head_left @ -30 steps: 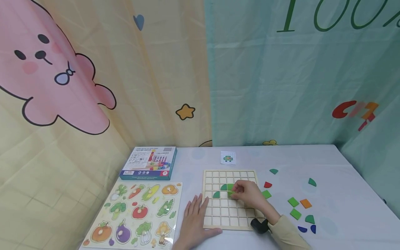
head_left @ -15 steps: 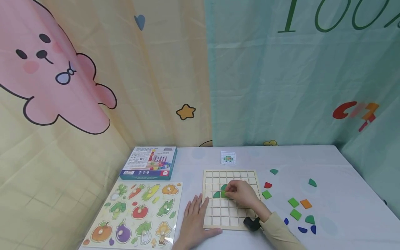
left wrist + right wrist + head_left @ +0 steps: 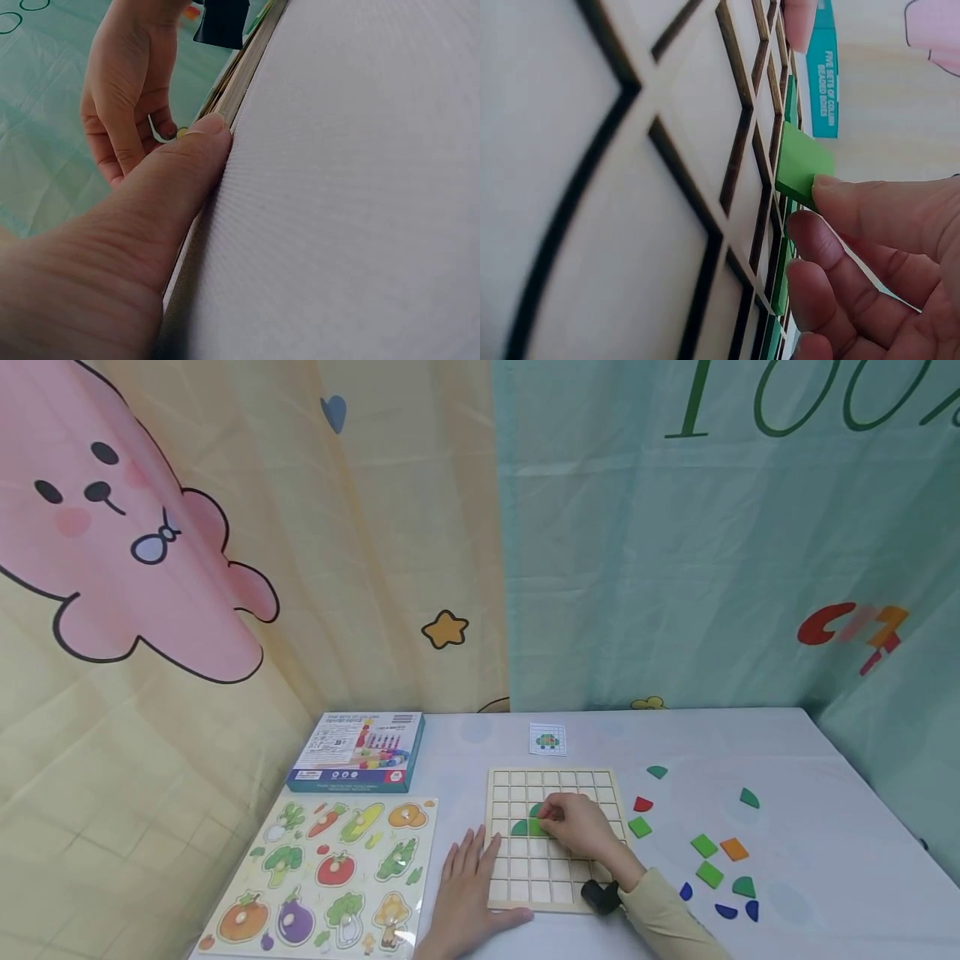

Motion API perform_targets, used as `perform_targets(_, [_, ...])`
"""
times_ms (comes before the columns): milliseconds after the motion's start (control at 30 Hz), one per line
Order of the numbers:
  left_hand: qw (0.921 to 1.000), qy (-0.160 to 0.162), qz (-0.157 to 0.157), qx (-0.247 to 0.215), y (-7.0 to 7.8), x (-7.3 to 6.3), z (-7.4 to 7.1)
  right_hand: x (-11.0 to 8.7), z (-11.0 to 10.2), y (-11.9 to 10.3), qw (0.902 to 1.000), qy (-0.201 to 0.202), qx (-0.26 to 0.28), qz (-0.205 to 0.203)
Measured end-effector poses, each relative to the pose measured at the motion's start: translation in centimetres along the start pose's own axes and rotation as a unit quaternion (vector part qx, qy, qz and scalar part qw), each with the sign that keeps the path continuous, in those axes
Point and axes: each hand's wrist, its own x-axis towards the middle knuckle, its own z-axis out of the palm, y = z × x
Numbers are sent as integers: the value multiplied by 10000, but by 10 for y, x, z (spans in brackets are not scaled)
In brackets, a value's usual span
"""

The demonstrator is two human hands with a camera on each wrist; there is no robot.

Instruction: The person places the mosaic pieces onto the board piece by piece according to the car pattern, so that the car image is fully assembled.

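Observation:
My right hand [image 3: 577, 822] is over the wooden grid board [image 3: 551, 892], pinching a light green square tile [image 3: 802, 161]. In the right wrist view this tile stands tilted out of the grid, the thumb against its edge. Dark green quarter-round pieces, one of them a quarter-round piece [image 3: 519, 828], lie in cells left of and behind the fingertips. My left hand [image 3: 468, 893] rests with spread fingers at the board's left edge. Its thumb [image 3: 180, 161] touches the board's front edge in the left wrist view. The right fingers partly cover the pieces beneath them.
Loose tiles lie right of the board, including a red piece [image 3: 642, 804], an orange square [image 3: 734, 848] and a blue piece [image 3: 726, 912]. A small pattern card [image 3: 547, 739] lies behind the board. Left are a vegetable puzzle board [image 3: 307, 877] and a box [image 3: 356, 752].
My right hand has shifted a little left across the grid with the green square tile, uncovering a blue piece near the sleeve. My left hand has stayed in place.

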Motion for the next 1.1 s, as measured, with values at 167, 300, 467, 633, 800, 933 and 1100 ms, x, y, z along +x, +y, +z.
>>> perform_targets(167, [10000, -66, -33, -22, 1, 0, -1, 1, -1, -1, 9998, 55, -174, -4])
perform_targets(300, [10000, -56, -25, -5, 0, 0, -1, 2, -2, -1, 9994, 91, -333, -36])
perform_targets(467, [10000, -82, -45, -18, 0, 0, -1, 3, -2, -1, 9992, 124, -375, -35])
perform_targets(633, [9999, -90, -56, -65, 2, 0, -2, 3, -1, -1, 9988, 174, -458, -101])
perform_targets(800, [10000, -62, -29, -25, 1, 0, -1, 2, -1, -2, 9989, 135, -438, -103])
perform_targets(933, [10000, -22, -15, 1, 0, 0, 0, 1, -2, -3, 9991, 51, -423, -27])
perform_targets(1100, [9999, -60, -54, -63, 0, 0, 0, -4, -6, -3, 9991, -62, -425, -32])
